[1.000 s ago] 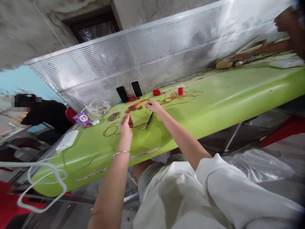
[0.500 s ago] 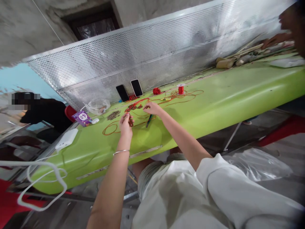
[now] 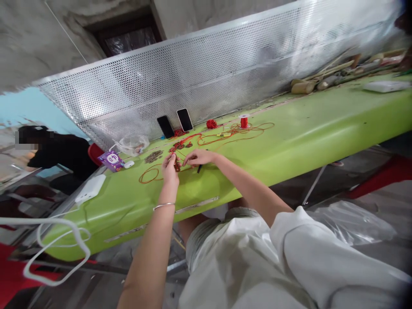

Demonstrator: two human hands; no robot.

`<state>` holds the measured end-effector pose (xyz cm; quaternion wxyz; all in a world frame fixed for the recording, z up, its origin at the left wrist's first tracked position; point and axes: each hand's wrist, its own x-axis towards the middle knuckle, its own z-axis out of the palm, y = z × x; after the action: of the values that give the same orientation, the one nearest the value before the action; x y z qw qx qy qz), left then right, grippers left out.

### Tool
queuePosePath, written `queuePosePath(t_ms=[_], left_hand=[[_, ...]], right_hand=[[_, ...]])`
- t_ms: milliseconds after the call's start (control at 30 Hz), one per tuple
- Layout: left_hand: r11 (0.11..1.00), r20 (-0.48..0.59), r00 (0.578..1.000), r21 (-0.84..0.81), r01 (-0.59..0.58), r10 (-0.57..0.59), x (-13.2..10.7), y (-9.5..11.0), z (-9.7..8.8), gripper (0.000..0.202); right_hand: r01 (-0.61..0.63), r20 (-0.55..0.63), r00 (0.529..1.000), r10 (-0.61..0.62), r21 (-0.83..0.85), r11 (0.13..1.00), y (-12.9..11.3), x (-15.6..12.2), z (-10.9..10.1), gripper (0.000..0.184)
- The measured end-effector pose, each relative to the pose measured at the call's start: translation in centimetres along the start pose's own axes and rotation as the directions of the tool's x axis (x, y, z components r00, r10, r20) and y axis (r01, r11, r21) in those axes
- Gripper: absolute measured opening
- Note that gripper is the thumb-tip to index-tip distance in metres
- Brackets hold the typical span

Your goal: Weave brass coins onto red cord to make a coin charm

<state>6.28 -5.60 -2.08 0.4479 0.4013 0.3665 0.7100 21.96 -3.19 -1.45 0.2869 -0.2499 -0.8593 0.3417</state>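
Observation:
My left hand point(image 3: 169, 168), with a silver bangle on the wrist, is closed around a small cluster of brown, coin-like discs point(image 3: 177, 165). Thin red cord point(image 3: 150, 174) loops on the green table to its left. Just to the right, my right hand point(image 3: 200, 157) has its fingertips pinched together on what looks like a strand of the cord, close to the discs. A slim dark tool point(image 3: 199, 168) lies partly hidden under that hand. Beyond the hands are brown discs point(image 3: 177, 146) with red cord and a pile of greyish discs point(image 3: 153, 156).
Two phones point(image 3: 184, 119) lean on the perforated metal screen point(image 3: 206, 73). Nearby are a red cord ball point(image 3: 211, 124), a red spool point(image 3: 244, 122), a clear plastic bag point(image 3: 133, 143) and a purple packet point(image 3: 111, 160). A white power bank-like box point(image 3: 90, 189) lies left. Another person point(image 3: 61, 152) sits beyond.
My right hand has come down and left toward my left hand, and now covers more of the dark tool. My left hand stays put. At the far right, the other person has drawn back.

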Motion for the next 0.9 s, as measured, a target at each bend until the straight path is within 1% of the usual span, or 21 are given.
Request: queuePosePath(t_ms=[100, 200, 300, 400, 467, 600, 767, 833, 900], left_hand=[[1.0, -0.019, 1.0, -0.009, -0.004, 0.004, 0.01, 0.09, 0.05, 0.015], [1.0, -0.051, 0.999, -0.02, -0.018, 0.017, -0.07, 0.19, 0.09, 0.016], [0.999, -0.063, 0.998, -0.024, -0.027, 0.026, -0.23, 0.24, 0.12, 0.017], [1.0, -0.029, 1.0, -0.008, -0.009, 0.009, -0.42, 0.24, 0.16, 0.018], [1.0, 0.001, 1.0, 0.011, 0.007, -0.007, -0.49, 0.23, 0.18, 0.019], [0.998, 0.045, 0.998, 0.056, 0.034, -0.036, -0.46, 0.22, 0.21, 0.018], [0.991, 0.084, 0.994, 0.12, 0.061, -0.072, -0.36, 0.19, 0.23, 0.009], [0.988, 0.094, 0.992, 0.138, 0.067, -0.081, -0.39, 0.18, 0.23, 0.008], [0.987, 0.103, 0.991, 0.148, 0.068, -0.084, -0.46, 0.16, 0.23, 0.009]], right_hand=[[-0.024, 0.046, 0.999, 0.024, -0.011, 1.0, -0.02, 0.06, 0.48, 0.033], [-0.032, 0.036, 0.999, 0.033, -0.039, 0.999, 0.14, 0.22, 0.8, 0.039], [-0.04, -0.007, 0.999, 0.039, -0.067, 0.997, 0.35, 0.35, 0.92, 0.05], [-0.041, -0.07, 0.997, 0.034, -0.096, 0.995, 0.45, 0.39, 0.84, 0.062], [-0.033, -0.135, 0.991, 0.016, -0.122, 0.992, 0.45, 0.41, 0.72, 0.065], [-0.041, -0.277, 0.961, -0.006, -0.162, 0.986, 0.48, 0.5, 0.49, 0.06], [-0.066, -0.355, 0.935, -0.003, -0.181, 0.981, 0.61, 0.64, 0.36, 0.038], [-0.073, -0.372, 0.928, 0.0, -0.183, 0.98, 0.56, 0.6, 0.35, 0.038], [-0.08, -0.379, 0.925, 0.003, -0.188, 0.979, 0.43, 0.52, 0.35, 0.043]])
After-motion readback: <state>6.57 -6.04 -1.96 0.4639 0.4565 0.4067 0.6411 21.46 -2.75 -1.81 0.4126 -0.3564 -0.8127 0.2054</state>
